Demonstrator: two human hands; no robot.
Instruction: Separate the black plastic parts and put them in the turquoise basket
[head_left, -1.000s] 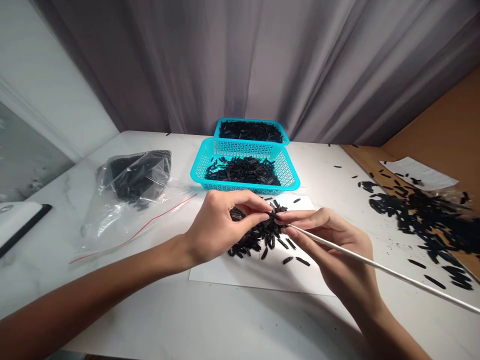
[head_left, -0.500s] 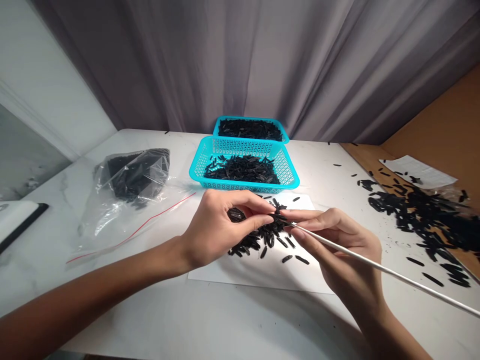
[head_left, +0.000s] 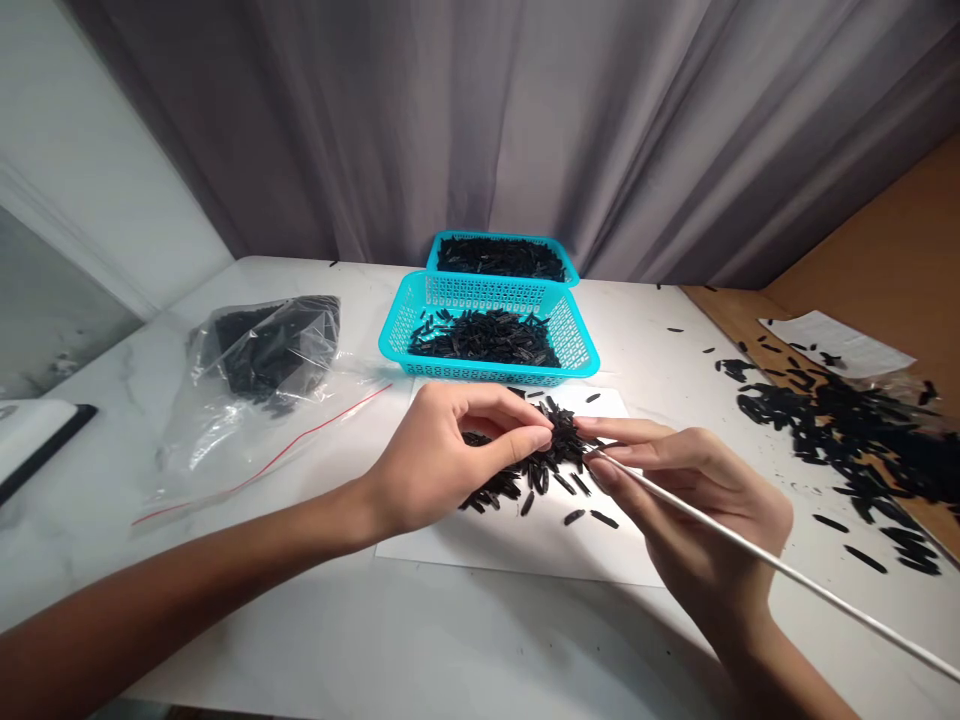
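Observation:
My left hand (head_left: 450, 455) is closed in a pinch, thumb and forefinger meeting at the edge of a pile of slim, black, seed-like pieces (head_left: 555, 455). Whatever lies between those fingertips is too small to make out. Opposite it, my right hand (head_left: 705, 500) closes its thumb and fingers around the tip of a thin white rod (head_left: 795, 575), which slants away to the lower right. Its fingertips are close to the pile too, and a small dark piece shows beside them. The pile rests on a white sheet of paper (head_left: 465, 545), partly hidden by my left hand.
A turquoise basket (head_left: 394, 340) with black pieces stands behind the paper, and a second basket (head_left: 574, 275) behind it. To the left lies a clear zip bag (head_left: 202, 440) of black material. Many black pieces (head_left: 832, 420) are scattered at right near a folded paper (head_left: 862, 340).
My right hand has shifted slightly right and turned a little, and the rod's near end is lower. My left hand has moved slightly right, its fingertips closer together. The baskets and bag stay put.

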